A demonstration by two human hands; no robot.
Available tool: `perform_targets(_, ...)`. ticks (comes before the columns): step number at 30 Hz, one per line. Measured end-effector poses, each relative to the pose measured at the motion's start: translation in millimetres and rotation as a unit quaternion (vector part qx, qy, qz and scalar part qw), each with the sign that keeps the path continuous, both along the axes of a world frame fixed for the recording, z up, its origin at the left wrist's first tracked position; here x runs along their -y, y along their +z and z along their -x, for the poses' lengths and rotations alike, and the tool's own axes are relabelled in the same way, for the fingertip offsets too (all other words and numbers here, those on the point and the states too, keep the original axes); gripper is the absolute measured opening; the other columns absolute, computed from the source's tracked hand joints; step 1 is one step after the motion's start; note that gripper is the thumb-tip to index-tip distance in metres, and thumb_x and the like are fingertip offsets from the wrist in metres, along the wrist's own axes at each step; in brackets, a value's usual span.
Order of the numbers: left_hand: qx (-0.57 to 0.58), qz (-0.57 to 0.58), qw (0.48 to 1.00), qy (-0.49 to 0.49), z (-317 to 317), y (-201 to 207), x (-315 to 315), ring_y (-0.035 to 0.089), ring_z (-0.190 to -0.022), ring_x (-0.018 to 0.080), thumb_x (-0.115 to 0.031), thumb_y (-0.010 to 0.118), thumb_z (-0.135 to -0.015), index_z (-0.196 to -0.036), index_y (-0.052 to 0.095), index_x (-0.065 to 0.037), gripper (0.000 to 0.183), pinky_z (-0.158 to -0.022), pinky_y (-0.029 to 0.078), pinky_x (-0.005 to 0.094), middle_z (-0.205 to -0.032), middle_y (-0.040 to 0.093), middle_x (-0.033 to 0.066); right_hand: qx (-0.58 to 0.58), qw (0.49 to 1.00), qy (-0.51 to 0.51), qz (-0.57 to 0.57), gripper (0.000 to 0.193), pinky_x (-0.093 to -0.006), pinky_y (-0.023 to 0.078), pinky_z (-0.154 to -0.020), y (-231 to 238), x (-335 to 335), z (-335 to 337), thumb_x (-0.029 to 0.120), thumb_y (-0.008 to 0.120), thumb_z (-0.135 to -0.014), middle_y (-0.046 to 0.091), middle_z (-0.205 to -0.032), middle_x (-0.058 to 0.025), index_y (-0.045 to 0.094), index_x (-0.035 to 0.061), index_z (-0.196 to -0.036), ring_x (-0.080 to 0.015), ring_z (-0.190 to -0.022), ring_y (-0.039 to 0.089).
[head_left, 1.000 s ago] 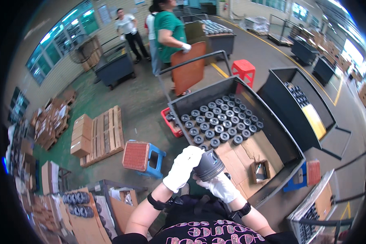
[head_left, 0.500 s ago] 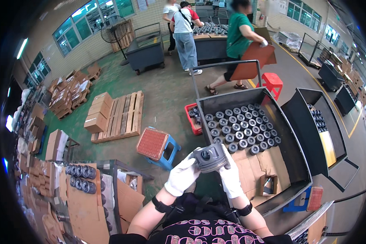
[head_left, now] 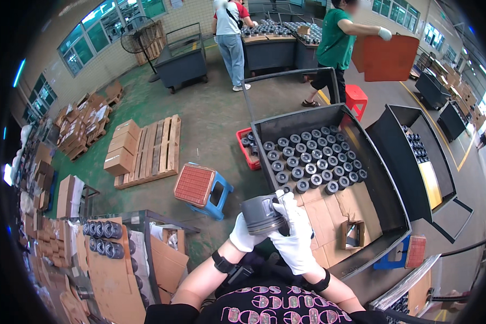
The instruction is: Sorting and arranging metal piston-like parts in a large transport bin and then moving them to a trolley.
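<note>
A dark grey metal piston (head_left: 259, 212) is held up in front of my body, its ringed end tilted down toward me. My left hand (head_left: 245, 236), in a white glove, is closed round its lower left side, the fingers mostly hidden behind it. My right hand (head_left: 292, 237), also gloved, grips its right side with the fingers bent over the edge. Just beyond, a dark metal bin cart (head_left: 380, 156) holds rows of similar pistons (head_left: 310, 156) standing on cardboard. An open small box (head_left: 353, 235) lies in the cart's near part.
To the left are a blue stool (head_left: 202, 189) with a woven red seat and a wooden pallet (head_left: 159, 151) with cartons. Several pistons (head_left: 105, 237) lie on a cardboard-covered bench at lower left. A red crate (head_left: 248, 148) adjoins the cart. A person in green (head_left: 332, 40) carries reddish boards beyond it.
The piston has been turned in my hands, its pin-hole side no longer facing up. My right hand has shifted lower and round it. The person in green has moved right with the boards.
</note>
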State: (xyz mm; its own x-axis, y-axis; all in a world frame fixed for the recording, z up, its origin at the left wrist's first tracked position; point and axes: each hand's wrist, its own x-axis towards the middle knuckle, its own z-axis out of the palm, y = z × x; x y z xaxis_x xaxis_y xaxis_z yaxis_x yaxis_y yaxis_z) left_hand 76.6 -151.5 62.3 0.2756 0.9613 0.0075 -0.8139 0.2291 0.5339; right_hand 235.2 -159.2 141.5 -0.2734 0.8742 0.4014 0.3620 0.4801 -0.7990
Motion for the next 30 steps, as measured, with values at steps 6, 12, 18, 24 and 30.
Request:
perform_targets(6, -0.245, -0.063, 0.956, 0.146, -27, 40, 11, 0.049, -0.131, 0.0284, -0.018, 0.042, -0.098, -0.15, 0.031, -0.006, 0.054, -0.112, 0.039, 0.0449, -0.144, 0.047, 0.0139, -0.335, 0.927, 0.098, 0.138, 0.082, -0.043, 0.036, -0.112, -31, -6, -5, 0.018, 0.072, -0.087, 0.044, -0.148, -0.0066, 0.025, 0.0086, -0.153, -0.0228, -0.135, 0.043)
perform_targets(12, -0.664, -0.289, 0.643, 0.249, -60, 67, 22, 0.052, -0.128, 0.0352, -0.02, 0.086, -0.069, -0.149, 0.019, 0.007, 0.108, -0.107, 0.042, 0.0409, -0.141, 0.048, 0.0246, -0.599, 0.641, 0.185, 0.444, 0.066, -0.0384, 0.035, -0.113, -40, -27, -33, 0.049, 0.041, -0.103, 0.037, -0.153, -0.0067, 0.024, 0.0128, -0.155, -0.0193, -0.133, 0.045)
perform_targets(18, -0.656, -0.324, 0.651, 0.203, -80, 60, 2, 0.058, -0.119, 0.0375, -0.021, 0.087, -0.067, -0.146, 0.025, 0.009, 0.106, -0.101, 0.046, 0.0416, -0.133, 0.055, 0.0235, -0.61, 0.661, 0.121, 0.419, 0.068, -0.0364, 0.035, -0.113, -65, -28, -60, 0.048, 0.04, -0.103, 0.039, -0.152, -0.0098, 0.023, 0.0079, -0.155, -0.02, -0.132, 0.046)
perform_targets(24, -0.692, -0.471, 0.532, 0.129, -79, 22, -47, 0.06, -0.11, 0.0437, -0.011, 0.079, -0.067, -0.136, 0.041, 0.009, 0.081, -0.106, 0.041, 0.052, -0.122, 0.059, 0.0249, -0.221, 0.912, 0.05, 0.343, 0.048, -0.0302, 0.051, -0.082, -161, -40, -117, 0.034, 0.049, -0.102, 0.062, -0.125, -0.0111, 0.048, 0.0078, -0.142, -0.0141, -0.09, 0.062)
perform_targets(30, -0.674, -0.451, 0.581, -0.064, -91, -74, -72, 0.054, -0.119, 0.0453, -0.015, 0.081, -0.07, -0.139, 0.04, 0.007, 0.083, -0.109, 0.036, 0.052, -0.13, 0.055, 0.0249, -0.177, 0.872, -0.044, 0.454, 0.044, -0.0279, 0.054, -0.062, -214, -31, -126, 0.025, 0.053, -0.097, 0.07, -0.091, -0.0098, 0.052, 0.0088, -0.138, -0.0127, -0.063, 0.062)
